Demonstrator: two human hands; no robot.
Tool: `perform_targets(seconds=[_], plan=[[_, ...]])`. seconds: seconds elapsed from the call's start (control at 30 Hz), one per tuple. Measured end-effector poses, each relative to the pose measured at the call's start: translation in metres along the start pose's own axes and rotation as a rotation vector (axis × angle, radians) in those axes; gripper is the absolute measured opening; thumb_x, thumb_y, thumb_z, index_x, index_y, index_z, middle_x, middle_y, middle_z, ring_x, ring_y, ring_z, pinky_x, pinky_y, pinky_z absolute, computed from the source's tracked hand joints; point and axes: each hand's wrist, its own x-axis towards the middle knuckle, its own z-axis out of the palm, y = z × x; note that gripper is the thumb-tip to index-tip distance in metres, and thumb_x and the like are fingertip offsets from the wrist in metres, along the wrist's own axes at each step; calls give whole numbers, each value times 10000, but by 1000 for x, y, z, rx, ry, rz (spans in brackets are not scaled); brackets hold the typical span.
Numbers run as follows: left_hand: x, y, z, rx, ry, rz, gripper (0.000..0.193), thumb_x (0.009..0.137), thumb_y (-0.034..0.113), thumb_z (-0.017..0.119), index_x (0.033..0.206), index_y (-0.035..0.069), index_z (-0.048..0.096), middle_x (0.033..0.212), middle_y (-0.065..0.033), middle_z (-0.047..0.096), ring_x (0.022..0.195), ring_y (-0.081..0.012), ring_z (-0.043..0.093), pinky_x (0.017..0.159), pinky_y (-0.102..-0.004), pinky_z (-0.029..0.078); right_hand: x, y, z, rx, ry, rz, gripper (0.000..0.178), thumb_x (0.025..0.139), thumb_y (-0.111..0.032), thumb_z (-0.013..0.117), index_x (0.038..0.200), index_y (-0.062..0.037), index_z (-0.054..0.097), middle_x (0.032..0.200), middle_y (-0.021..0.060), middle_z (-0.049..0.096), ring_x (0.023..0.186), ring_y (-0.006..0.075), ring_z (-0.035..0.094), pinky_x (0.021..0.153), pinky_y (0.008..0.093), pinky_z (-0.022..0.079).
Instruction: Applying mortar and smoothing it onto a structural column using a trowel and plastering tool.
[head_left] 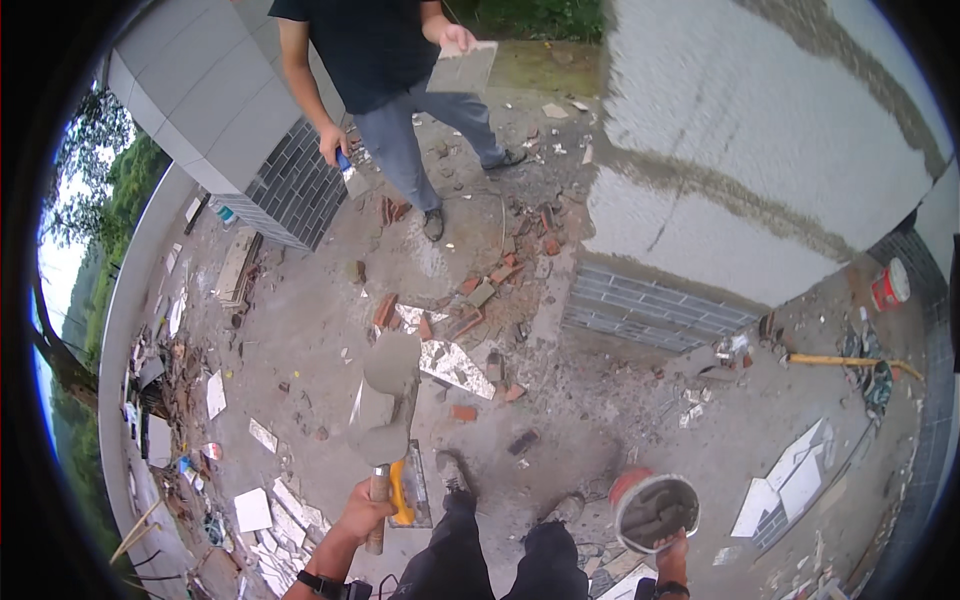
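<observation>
My left hand (365, 512) is closed round the wooden handle of a trowel (377, 485). Grey wet mortar (385, 400) lies in lumps at the trowel's blade and beyond it. Right beside the handle shows a flat metal float with a yellow grip (403, 492); whether my hand also holds it I cannot tell. Low on the right, my right hand (672, 550) grips the rim of a red and white bucket (625, 490), which has grey mortar inside. My fingers there are partly hidden by the rim.
A co-worker (370, 60) stands ahead, holding a square tile (463, 68) and a blue-handled scraper (346, 165). Broken bricks (485, 290) and white tile pieces (455, 367) litter the floor. A partly tiled wall (680, 230) rises right; a pillar (230, 130) stands left. A wooden-handled tool (840, 361) lies right.
</observation>
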Motion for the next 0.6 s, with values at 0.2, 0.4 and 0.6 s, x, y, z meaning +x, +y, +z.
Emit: perform_targets(seconds=[0.2,0.4,0.6], plan=[[-3,40,-135,110,5,55,368,677,-58,607,1039,11,614,936,-45,639,873,-170,620,816,-332,501,-138,39,7,-471,-33,-187,279,979,-382,454,894,-130,536,716,65,515,543,256,515,498,471,437],[16,35,-255,193,-53,178,331,680,-7,640,1009,25,613,893,-34,620,832,-161,589,780,-330,489,-245,125,117,-966,-102,-392,269,971,-371,464,918,-122,549,739,82,547,568,269,544,519,475,453],[7,67,-306,208,39,118,331,669,4,650,996,31,611,872,-29,608,832,-154,584,779,-329,490,-286,179,152,-1306,-175,-574,262,963,-360,474,943,-114,562,761,99,579,594,282,574,539,478,469]])
